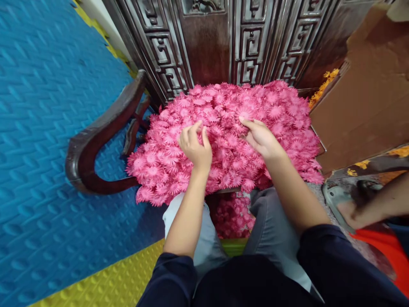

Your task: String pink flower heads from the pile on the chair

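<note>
**Pink flower heap (226,157) runs lengthwise along the carved backrest (207,51)**

Long axis left-right, out to the wooden seat's near edge (228,190); faces mostly up. Your left hand (195,147) is over it: fingers curled, thumb apart. Right hand (260,135): fingertips at one bloom (247,111), can't tell if pinching.

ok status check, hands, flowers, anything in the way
Left hand, right hand both over heaped pink daisy-like flower heads; grip unclear. Curved wooden armrest left, brown cardboard right, neither blocking the hands.
</note>
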`<state>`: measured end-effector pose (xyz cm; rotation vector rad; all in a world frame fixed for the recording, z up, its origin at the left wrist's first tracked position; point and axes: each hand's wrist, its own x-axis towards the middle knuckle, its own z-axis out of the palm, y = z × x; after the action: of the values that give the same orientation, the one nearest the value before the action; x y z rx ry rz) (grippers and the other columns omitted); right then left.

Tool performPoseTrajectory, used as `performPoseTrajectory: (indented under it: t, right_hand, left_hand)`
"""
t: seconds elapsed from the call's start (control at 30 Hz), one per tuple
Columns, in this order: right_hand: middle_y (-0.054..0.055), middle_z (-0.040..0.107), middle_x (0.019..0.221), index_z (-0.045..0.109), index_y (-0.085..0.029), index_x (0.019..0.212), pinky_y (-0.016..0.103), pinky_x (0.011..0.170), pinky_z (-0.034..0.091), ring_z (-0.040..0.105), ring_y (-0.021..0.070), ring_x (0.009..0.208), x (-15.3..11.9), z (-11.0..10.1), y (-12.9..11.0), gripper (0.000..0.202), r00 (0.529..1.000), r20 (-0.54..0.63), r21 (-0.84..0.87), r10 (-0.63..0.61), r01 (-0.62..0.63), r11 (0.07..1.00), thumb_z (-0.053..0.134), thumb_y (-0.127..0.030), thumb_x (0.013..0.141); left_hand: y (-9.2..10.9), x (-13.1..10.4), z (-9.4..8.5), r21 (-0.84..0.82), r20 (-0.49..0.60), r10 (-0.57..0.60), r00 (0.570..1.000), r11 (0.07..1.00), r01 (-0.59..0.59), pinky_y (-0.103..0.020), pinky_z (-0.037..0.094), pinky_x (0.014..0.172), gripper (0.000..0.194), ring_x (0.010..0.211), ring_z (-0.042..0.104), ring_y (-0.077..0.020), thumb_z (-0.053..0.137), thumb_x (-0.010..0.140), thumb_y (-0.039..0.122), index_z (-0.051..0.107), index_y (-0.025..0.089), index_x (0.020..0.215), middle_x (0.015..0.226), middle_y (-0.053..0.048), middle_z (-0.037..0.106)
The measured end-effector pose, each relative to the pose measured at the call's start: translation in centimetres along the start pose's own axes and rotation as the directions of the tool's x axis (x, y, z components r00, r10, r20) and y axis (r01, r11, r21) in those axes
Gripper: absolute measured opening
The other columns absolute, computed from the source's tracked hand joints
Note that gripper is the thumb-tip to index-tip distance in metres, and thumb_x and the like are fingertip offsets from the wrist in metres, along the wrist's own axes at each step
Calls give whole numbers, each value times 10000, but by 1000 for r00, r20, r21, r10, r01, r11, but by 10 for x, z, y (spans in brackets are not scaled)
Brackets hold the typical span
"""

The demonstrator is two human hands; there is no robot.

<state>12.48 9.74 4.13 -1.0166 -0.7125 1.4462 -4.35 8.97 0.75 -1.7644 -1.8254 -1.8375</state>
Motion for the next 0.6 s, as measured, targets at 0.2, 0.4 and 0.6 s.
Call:
performPoseTrajectory:
  t: [0.2,0.4,0.6]
  right_hand:
    - [-52,617,640,595,-188,684,214,574,422,523,71,586,-8,1,2,96,997,11,69,75,-76,995,690,-195,690]
    - [-50,633,657,600,-197,679,231,729,476,571,87,673,-10,14,19,136,1000,11,97,26,-27,995,730,-191,639]
    - [-43,637,632,601,-190,673,252,816,487,593,104,704,-6,12,24,165,995,96,25,15,-17,1000,748,-247,625]
  left_hand:
    - [-3,9,-6,132,-49,-63,997,989,69,-497,244,1062,252,1210,398,-305,578,808,368,647,204,987,1219,-132,473]
    - [23,-23,3,-80,264,219,939,975,-205,-402,388,935,368,1023,544,-236,555,809,480,627,198,1035,1050,-99,608]
    - [30,-34,14,-393,359,-136,923,875,281,-260,477,778,216,781,588,-121,619,789,321,566,174,937,852,-27,634]
